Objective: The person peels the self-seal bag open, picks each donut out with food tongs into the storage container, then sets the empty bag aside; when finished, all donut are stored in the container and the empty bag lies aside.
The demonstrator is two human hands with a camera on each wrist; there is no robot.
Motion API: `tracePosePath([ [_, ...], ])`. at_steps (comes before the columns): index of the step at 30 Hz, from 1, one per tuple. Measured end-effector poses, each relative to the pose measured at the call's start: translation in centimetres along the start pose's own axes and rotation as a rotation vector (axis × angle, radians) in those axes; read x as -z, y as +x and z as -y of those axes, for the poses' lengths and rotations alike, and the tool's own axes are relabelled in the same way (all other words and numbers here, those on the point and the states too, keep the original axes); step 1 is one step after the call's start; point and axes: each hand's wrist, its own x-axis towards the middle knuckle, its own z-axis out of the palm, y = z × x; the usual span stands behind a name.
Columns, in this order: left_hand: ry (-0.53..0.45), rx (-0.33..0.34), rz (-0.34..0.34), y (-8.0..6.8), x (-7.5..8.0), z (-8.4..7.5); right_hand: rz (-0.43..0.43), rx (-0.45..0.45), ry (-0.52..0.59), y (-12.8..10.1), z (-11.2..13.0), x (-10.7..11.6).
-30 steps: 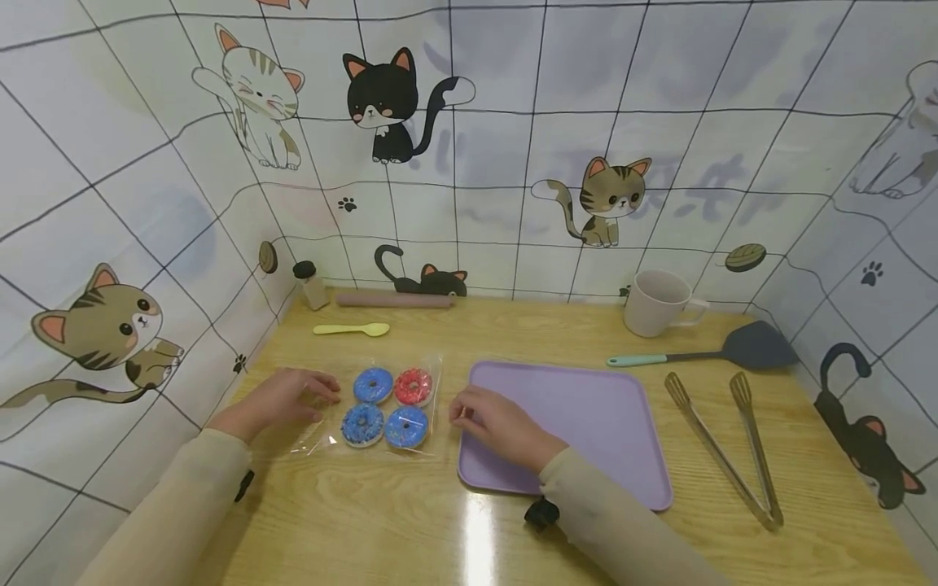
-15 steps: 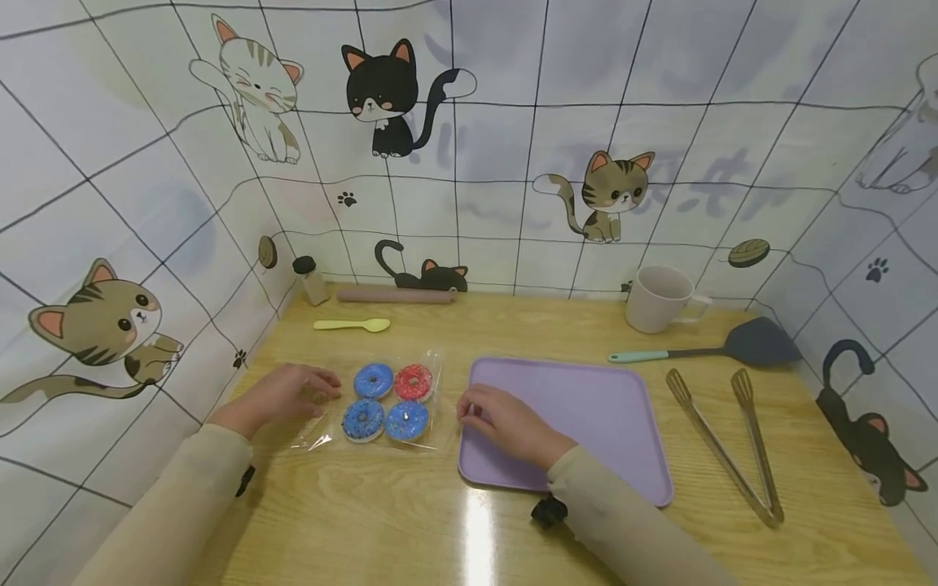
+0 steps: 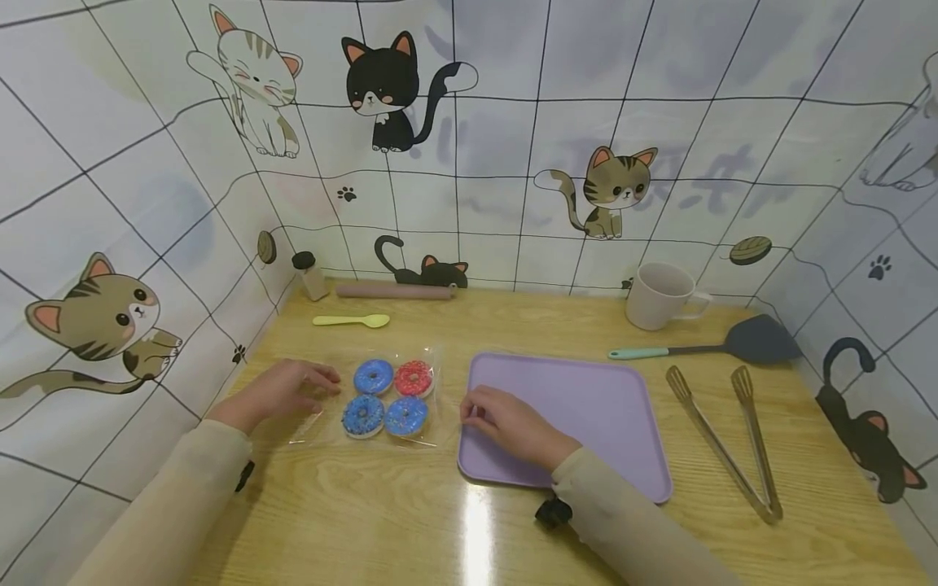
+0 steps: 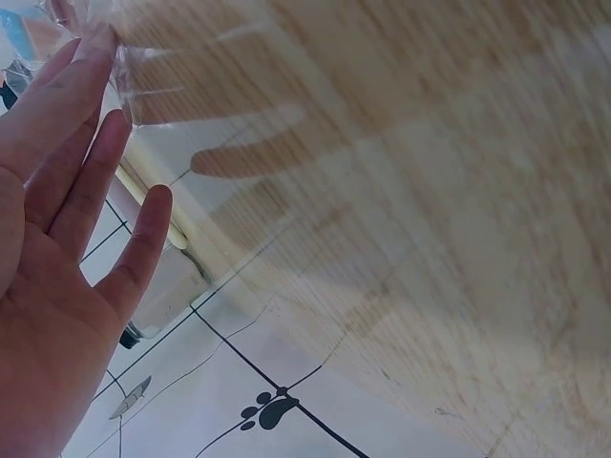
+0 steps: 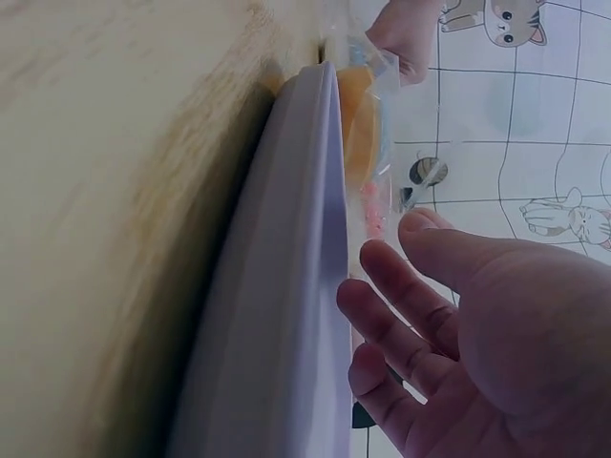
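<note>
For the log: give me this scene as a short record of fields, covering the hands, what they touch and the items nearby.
left hand: fingers straight, fingertips on the left edge of the clear bag
right hand: fingers loosely curled, over the left edge of the purple tray, holding nothing
clear bag: flat on the table, holds four doughnuts
doughnuts: three blue, one red
purple tray: right of the bag
tongs: right of the tray
spatula, mug: behind the tray
</note>
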Motion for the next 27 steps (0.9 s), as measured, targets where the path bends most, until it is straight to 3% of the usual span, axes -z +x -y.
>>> tracePosePath([
  [8,0.013,-0.006,0.001,0.1,0.0,-0.1,-0.023,0.009,0.081,1.2,0.1,0.3],
  [18,0.014,-0.014,0.008,0.1,0.2,-0.2,-0.003,0.051,0.055,4.7,0.3,0.6],
  [27,0.015,-0.016,0.005,0.1,0.4,-0.5,0.029,0.004,0.062,6.4,0.0,0.3],
])
